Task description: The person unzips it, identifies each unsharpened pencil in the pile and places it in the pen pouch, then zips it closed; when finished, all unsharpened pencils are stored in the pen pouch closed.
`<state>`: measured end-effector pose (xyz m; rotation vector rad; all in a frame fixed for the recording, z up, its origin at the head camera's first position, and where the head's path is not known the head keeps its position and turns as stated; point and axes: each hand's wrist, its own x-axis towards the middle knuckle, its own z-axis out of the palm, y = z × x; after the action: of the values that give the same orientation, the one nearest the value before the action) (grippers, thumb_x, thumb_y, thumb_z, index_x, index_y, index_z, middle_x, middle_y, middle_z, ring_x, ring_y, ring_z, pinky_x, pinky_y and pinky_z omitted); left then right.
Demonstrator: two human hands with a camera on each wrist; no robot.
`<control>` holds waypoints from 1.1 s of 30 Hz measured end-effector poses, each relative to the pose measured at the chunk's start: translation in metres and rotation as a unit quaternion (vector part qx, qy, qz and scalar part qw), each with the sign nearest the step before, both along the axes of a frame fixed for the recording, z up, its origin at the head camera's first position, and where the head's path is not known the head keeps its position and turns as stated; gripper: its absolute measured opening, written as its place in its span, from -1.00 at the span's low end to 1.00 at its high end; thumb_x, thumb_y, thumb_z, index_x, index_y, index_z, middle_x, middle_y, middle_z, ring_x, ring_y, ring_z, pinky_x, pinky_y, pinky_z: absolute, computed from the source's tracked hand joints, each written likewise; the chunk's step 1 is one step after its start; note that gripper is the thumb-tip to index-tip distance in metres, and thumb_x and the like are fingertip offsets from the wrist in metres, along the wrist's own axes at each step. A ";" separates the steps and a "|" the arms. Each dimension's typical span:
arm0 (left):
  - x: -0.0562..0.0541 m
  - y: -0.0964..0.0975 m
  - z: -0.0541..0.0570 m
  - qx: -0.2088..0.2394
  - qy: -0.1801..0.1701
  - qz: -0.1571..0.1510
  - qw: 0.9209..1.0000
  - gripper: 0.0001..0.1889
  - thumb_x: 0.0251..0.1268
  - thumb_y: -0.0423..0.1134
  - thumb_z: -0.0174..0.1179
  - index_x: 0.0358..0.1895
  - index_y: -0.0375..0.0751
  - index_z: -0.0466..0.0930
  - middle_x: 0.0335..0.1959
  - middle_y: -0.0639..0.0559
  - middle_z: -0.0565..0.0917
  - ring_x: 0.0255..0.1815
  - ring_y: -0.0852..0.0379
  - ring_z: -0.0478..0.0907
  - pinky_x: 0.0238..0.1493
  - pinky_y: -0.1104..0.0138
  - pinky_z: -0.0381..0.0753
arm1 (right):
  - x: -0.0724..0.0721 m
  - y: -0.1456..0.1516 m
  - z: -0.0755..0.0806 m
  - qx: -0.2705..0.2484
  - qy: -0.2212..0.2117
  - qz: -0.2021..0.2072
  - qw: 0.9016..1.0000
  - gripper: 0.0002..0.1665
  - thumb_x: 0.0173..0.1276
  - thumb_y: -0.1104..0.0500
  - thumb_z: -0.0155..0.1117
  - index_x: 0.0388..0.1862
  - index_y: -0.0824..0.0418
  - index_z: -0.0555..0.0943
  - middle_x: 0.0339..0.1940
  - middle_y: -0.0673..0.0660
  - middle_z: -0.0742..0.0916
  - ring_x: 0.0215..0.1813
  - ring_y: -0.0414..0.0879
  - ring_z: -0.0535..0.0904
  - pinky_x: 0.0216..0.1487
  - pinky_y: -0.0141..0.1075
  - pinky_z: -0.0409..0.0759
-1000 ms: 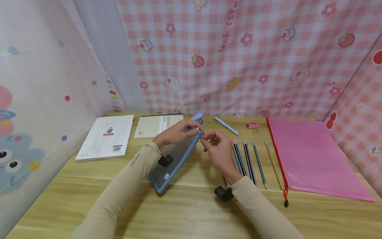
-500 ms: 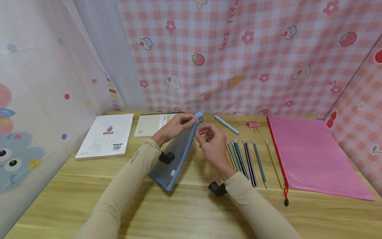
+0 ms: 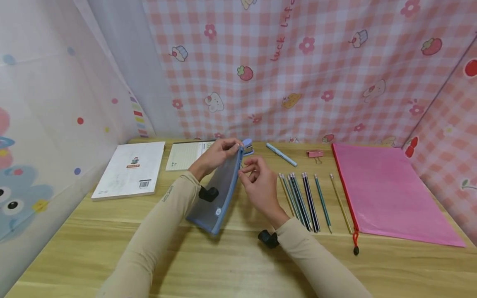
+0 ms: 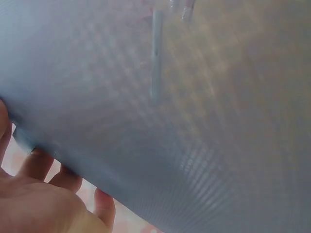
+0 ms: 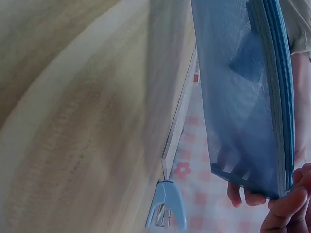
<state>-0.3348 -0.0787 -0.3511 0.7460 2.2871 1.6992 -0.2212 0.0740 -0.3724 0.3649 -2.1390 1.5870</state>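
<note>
A blue mesh zipper pouch (image 3: 218, 188) is tilted up off the table, its zippered edge facing right. My left hand (image 3: 216, 155) grips its top far corner; in the left wrist view the fingers of the left hand (image 4: 53, 194) lie along the pouch's edge. My right hand (image 3: 261, 184) is at the same corner, thumb and fingertips pinching the zipper pull just below the zipper's end. In the right wrist view the mesh pouch (image 5: 238, 107) shows its zipper strip running down to the fingertips, and the left hand's fingers appear behind the mesh. The pull itself is mostly hidden by fingers.
Right of the hands lie several pencils (image 3: 307, 203), with a pink zipper folder (image 3: 395, 194) beyond. A pale blue pen (image 3: 281, 154), a pink binder clip (image 3: 315, 154) and a lilac stapler (image 3: 247, 147) lie behind. A white book (image 3: 130, 169) and notepad (image 3: 186, 156) are left.
Both hands and the pouch's top corner have shifted left and slightly away, and the pouch stands steeper. More of the left-most pencils shows beside the right hand.
</note>
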 end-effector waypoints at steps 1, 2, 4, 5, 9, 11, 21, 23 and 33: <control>0.000 0.000 0.000 0.002 -0.001 0.003 1.000 -0.73 0.59 -0.26 -0.04 0.03 -0.43 0.53 -0.18 0.11 0.58 -0.19 0.20 0.46 -0.17 0.43 0.45 | 0.001 0.000 0.000 0.003 0.003 0.002 1.000 -0.71 0.28 0.40 0.38 -0.06 0.37 0.53 -0.33 0.30 0.78 -0.65 -0.33 0.43 -0.64 -0.49 0.38; -0.001 0.000 0.001 0.003 0.000 0.004 1.000 -0.73 0.59 -0.26 -0.04 0.04 -0.44 0.52 -0.20 0.13 0.58 -0.19 0.20 0.45 -0.16 0.43 0.45 | 0.002 0.000 0.000 0.007 0.006 0.003 1.000 -0.72 0.27 0.40 0.38 -0.07 0.37 0.53 -0.33 0.30 0.78 -0.66 -0.34 0.44 -0.65 -0.49 0.38; -0.001 -0.001 0.002 0.002 0.000 0.008 1.000 -0.71 0.60 -0.26 -0.05 0.06 -0.46 0.51 -0.19 0.15 0.57 -0.15 0.20 0.45 -0.10 0.42 0.44 | 0.004 0.000 0.000 0.010 0.009 0.006 1.000 -0.74 0.27 0.40 0.38 -0.10 0.37 0.55 -0.33 0.29 0.79 -0.66 -0.35 0.44 -0.65 -0.49 0.39; -0.002 -0.001 0.003 0.000 0.001 0.010 1.000 -0.70 0.60 -0.25 -0.05 0.07 -0.47 0.50 -0.18 0.15 0.57 -0.13 0.20 0.46 -0.07 0.40 0.43 | 0.005 0.000 0.001 0.012 0.010 0.007 1.000 -0.76 0.27 0.39 0.39 -0.12 0.36 0.55 -0.34 0.28 0.79 -0.67 -0.34 0.44 -0.65 -0.49 0.39; -0.004 -0.002 0.003 0.001 -0.004 0.013 1.000 -0.66 0.61 -0.22 -0.06 0.11 -0.49 0.48 -0.17 0.15 0.56 -0.09 0.19 0.45 -0.02 0.35 0.41 | 0.009 0.000 0.001 0.015 0.003 0.012 1.000 -0.82 0.28 0.37 0.40 -0.19 0.34 0.59 -0.35 0.26 0.79 -0.69 -0.30 0.45 -0.65 -0.50 0.37; -0.005 -0.002 0.003 0.004 -0.005 0.013 1.000 -0.65 0.62 -0.21 -0.07 0.11 -0.49 0.48 -0.18 0.16 0.55 -0.10 0.18 0.44 -0.01 0.34 0.40 | 0.011 0.000 0.000 0.016 0.000 0.015 1.000 -0.84 0.28 0.36 0.40 -0.21 0.33 0.60 -0.35 0.26 0.79 -0.69 -0.29 0.44 -0.66 -0.50 0.35; -0.010 -0.004 0.004 0.009 -0.012 0.026 1.000 -0.67 0.61 -0.20 -0.07 0.13 -0.42 0.50 -0.10 0.12 0.55 -0.06 0.16 0.44 0.06 0.32 0.38 | 0.020 -0.001 -0.003 0.048 0.012 0.016 0.999 -0.86 0.26 0.34 0.43 -0.26 0.26 0.62 -0.36 0.21 0.79 -0.70 -0.33 0.40 -0.67 -0.51 0.35; -0.011 -0.005 0.005 0.009 -0.012 0.032 0.999 -0.68 0.61 -0.21 -0.06 0.12 -0.40 0.51 -0.07 0.09 0.55 -0.07 0.15 0.44 0.04 0.33 0.39 | 0.024 -0.002 -0.004 0.060 0.014 0.020 0.998 -0.87 0.26 0.34 0.42 -0.26 0.25 0.62 -0.38 0.19 0.79 -0.70 -0.32 0.40 -0.68 -0.51 0.34; -0.015 -0.009 0.007 -0.003 -0.022 0.040 0.999 -0.73 0.61 -0.17 -0.06 0.08 -0.25 0.53 0.04 -0.08 0.57 -0.08 0.12 0.44 0.04 0.34 0.39 | 0.047 -0.010 -0.004 0.122 0.019 0.046 0.991 -0.84 0.20 0.37 0.46 -0.34 0.21 0.62 -0.43 0.11 0.79 -0.67 -0.36 0.38 -0.67 -0.53 0.35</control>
<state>-0.3494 -0.0882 -0.3441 0.6169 2.3210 1.7238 -0.1742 0.0635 -0.3768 0.5747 -2.3217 1.3564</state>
